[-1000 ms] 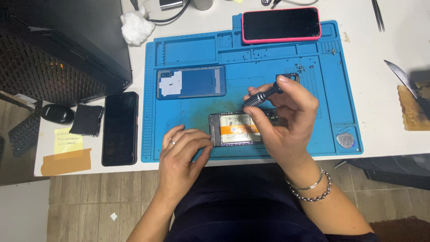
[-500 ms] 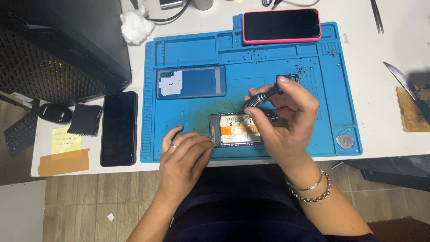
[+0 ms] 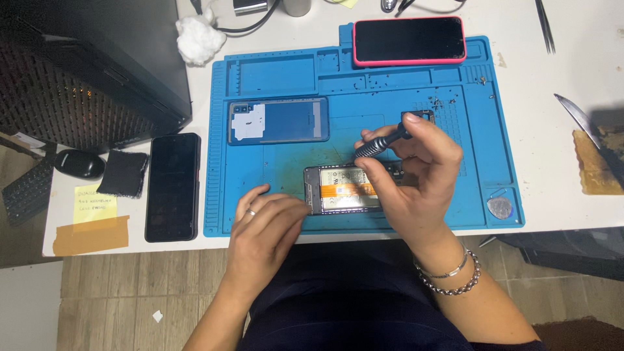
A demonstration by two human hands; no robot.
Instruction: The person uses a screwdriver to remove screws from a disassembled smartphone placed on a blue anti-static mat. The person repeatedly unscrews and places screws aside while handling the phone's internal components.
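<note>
Right hand (image 3: 416,185) grips a screwdriver (image 3: 382,142) over an opened phone (image 3: 341,188); left hand (image 3: 263,224), fingers loosely curled, steadies its nine o'clock edge.

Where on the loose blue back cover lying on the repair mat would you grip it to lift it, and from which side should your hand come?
Grip the blue back cover by its long edges, probably coming from above and the left. It lies flat, apart from other things, with bare blue mat around it. The right hand with the screwdriver and the opened phone crowd the right.
</note>
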